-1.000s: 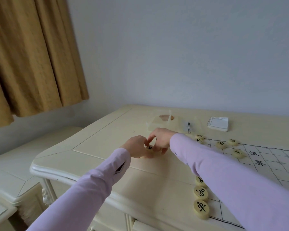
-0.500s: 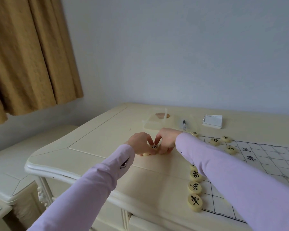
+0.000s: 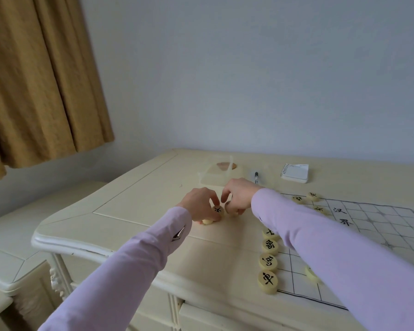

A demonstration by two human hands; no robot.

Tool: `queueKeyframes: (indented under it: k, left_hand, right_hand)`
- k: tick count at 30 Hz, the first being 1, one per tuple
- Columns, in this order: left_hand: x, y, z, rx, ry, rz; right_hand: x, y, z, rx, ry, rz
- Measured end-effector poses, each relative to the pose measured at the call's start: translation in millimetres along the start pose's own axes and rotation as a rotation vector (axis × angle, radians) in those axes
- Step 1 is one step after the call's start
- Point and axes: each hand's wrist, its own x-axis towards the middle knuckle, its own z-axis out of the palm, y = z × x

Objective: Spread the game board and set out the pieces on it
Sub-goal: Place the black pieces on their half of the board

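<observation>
Left hand (image 3: 200, 206) is pinching a marked piece (image 3: 217, 210), tilted, on the desk (image 3: 141, 211) left of the board (image 3: 380, 225). Right hand (image 3: 240, 194) is gripping a second piece (image 3: 230, 209) just beside it. The fingertips, meeting half a second ago, are now parting slightly.

Single head-worn wide-angle view, close, forward and down over the table (image 3: 141, 206), game board (image 3: 368, 225) at right edge.

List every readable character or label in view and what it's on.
"汉": game board, printed mid-grid.
"界": game board, next to it.
"車": nearest piece of the left-edge row.
"馬", likely: second piece of that row.
Too blurred or small to read: third piece, half-hidden fourth piece, marked piece in left hand, three far pieces, notepad.
</observation>
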Motion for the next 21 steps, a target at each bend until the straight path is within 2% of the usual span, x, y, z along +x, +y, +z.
queueKeyframes:
  k: [4,9,11,14,17,21]
  left_hand:
    - [-4,3,2,0.011,0.045,-0.002]
    - [-9,13,0,-0.284,0.125,0.015]
    - [-12,23,-4,-0.362,0.124,0.046]
    - [-15,41,-10,-0.378,0.102,0.102]
    - [-14,56,-9,-0.41,0.073,0.169]
    - [-11,77,-4,-0.438,0.05,0.226]
  right_hand:
    - [-14,7,-8,0.36,0.02,0.047]
    - [-19,18,-12,1.014,0.029,0.209]
    - [-22,23,-14,1.18,0.032,0.276]
    - [-28,32,-17,1.286,0.009,0.262]
    - [-36,46,-21,1.321,-0.027,0.196]
    - [-50,69,-30,1.328,0.005,0.17]
